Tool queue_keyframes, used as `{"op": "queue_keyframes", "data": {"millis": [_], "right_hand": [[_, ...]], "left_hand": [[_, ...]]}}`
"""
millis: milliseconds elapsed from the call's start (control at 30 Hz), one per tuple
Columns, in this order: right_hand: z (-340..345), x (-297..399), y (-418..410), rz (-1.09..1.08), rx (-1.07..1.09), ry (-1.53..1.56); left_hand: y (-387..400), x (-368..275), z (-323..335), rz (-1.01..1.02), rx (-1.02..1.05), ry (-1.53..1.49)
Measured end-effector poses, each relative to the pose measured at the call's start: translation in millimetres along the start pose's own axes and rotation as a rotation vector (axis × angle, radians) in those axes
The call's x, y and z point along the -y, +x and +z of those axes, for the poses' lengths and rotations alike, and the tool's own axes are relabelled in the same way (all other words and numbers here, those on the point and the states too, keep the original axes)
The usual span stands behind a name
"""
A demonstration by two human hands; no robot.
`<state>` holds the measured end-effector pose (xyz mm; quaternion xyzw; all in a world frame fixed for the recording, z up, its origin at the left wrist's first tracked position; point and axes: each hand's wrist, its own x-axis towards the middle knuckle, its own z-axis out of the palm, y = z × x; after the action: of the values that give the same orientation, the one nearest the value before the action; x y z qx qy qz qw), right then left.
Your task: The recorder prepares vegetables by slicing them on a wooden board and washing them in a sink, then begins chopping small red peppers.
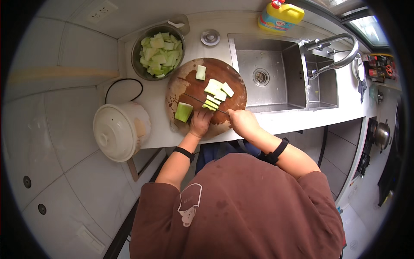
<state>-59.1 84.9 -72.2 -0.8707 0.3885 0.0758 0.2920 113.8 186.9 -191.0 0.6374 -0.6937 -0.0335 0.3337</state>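
Note:
A round wooden chopping board lies on the counter before me. My right hand is closed round the handle of a kitchen knife, whose blade is seen nearly edge-on, over pale green vegetable slices. My left hand rests with its fingertips against the near end of these slices, beside the blade. A thicker chunk of green vegetable lies just left of that hand. Several cut pieces are beyond the knife, and a single piece sits towards the board's far side.
A metal bowl full of cut vegetable stands at the far left. Nearer is a lidded white pot. A steel sink with a faucet lies right of the board. Behind are a metal sink strainer and a yellow jug.

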Motion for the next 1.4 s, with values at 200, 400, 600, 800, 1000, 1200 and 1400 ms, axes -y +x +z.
{"op": "queue_keyframes", "data": {"millis": [200,400,600,800,1000,1200,1400], "right_hand": [[18,-2,7,0.022,0.033,-0.023],[24,-14,7,0.079,0.021,0.088],[-3,-6,-1,0.008,0.095,0.034],[7,-7,7,0.064,0.107,0.098],[36,-2,18,0.047,0.014,0.084],[0,-3,3,-0.096,-0.206,-0.155],[-28,-11,-5,-0.33,-0.309,-0.255]], "left_hand": [[2,0,0,0.009,-0.028,-0.026],[3,2,-5,0.074,-0.03,0.005],[-3,9,-4,0.037,0.008,-0.015],[2,9,-2,0.026,-0.003,-0.043],[4,10,-9,0.056,0.024,-0.043],[57,-43,-72,0.057,-0.122,0.083],[124,-39,-88,-0.154,0.665,-0.144]]}}
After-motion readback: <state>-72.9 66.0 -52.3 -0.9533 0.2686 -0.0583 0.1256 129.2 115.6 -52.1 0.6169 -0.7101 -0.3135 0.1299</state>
